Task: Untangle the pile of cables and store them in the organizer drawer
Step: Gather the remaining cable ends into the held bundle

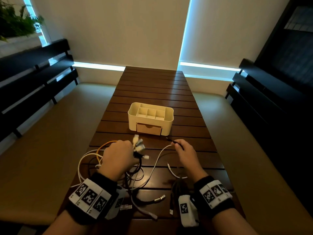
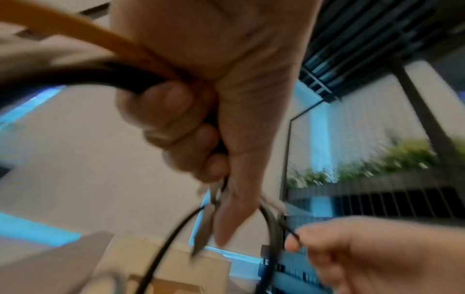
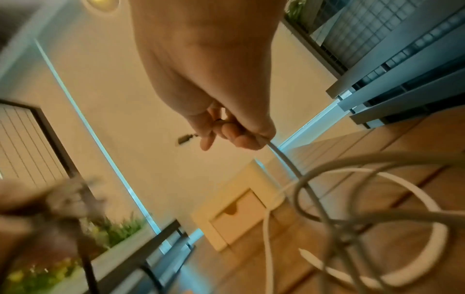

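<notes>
A tangle of white, black and orange cables (image 1: 118, 168) lies on the near end of the slatted wooden table (image 1: 152, 85). My left hand (image 1: 118, 156) grips a bunch of these cables, with several plug ends (image 1: 138, 145) sticking out past its fingers. In the left wrist view the curled fingers (image 2: 176, 123) clamp an orange cable (image 2: 75, 25) and a black one. My right hand (image 1: 184, 152) pinches a thin black cable (image 1: 174, 142) near its plug (image 3: 186, 138). The cream organizer (image 1: 150, 118) stands beyond both hands, its front drawer (image 1: 149, 128) closed.
Loose cable ends lie near the front edge: a metal-tipped black cable (image 1: 159, 199), a clear plug (image 1: 126, 207) and a white cable (image 1: 174, 173). Cushioned benches flank the table on both sides. A plant (image 1: 15, 22) stands at the far left.
</notes>
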`<state>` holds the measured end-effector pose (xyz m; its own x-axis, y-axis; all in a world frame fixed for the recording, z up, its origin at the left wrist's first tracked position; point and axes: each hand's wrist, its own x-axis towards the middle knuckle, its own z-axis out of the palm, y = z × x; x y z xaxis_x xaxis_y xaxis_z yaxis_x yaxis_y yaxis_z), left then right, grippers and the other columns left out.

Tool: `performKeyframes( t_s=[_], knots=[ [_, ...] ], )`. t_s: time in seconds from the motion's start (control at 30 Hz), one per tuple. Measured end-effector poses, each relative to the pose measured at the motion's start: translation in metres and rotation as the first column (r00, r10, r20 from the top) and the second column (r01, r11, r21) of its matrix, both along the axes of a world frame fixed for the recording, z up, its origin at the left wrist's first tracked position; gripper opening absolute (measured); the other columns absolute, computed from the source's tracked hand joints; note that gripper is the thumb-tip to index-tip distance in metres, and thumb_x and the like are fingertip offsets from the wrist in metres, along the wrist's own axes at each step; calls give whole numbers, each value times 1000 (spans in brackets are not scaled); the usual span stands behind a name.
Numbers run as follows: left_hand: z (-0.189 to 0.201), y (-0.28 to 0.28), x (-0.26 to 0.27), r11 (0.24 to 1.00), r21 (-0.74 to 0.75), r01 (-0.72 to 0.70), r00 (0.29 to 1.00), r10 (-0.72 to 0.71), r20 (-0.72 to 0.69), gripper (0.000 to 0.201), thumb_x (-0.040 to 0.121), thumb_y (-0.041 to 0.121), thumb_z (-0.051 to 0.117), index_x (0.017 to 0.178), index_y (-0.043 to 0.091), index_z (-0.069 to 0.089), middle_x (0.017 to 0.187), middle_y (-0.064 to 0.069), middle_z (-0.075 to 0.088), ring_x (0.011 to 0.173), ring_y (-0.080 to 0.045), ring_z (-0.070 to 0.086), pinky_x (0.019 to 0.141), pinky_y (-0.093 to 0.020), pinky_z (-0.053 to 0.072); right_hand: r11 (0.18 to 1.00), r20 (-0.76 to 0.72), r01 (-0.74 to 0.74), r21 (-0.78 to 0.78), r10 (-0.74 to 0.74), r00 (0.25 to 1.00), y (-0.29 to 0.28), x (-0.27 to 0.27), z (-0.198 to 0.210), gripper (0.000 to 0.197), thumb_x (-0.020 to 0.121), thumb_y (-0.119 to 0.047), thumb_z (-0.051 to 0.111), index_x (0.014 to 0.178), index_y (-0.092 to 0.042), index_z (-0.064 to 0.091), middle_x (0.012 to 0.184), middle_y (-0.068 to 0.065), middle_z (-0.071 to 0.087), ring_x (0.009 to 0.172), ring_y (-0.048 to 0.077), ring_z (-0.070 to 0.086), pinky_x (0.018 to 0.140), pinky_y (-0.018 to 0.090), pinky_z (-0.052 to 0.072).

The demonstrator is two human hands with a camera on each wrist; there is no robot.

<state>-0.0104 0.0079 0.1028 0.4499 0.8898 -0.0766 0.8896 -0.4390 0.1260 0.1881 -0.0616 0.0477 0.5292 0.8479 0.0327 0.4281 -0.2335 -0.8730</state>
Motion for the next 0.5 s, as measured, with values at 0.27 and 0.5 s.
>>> performKeyframes(
  t_s=[0.27, 0.5],
  knots=[
    [1, 3, 9, 993, -118, 19, 966, 12, 259, 19, 90, 32, 57, 76, 19, 54, 66, 6, 47, 73, -20, 53, 62, -28, 35, 988, -265, 41, 148, 0, 964, -11, -7, 37, 30, 97, -7, 37, 115, -13, 60, 69, -2, 51, 57, 7, 45, 53, 18, 38],
    [-3, -7, 23, 703, -690, 172, 250, 646, 721, 26, 94, 37, 54, 75, 19, 50, 53, 3, 37, 41, -9, 32, 41, -22, 27, 947, -571, 23, 320, 174, 802, -16, -36, 44, 25, 98, -3, 37, 105, -13, 58, 85, 3, 67, 86, 18, 69, 79, 27, 53]
  ],
)
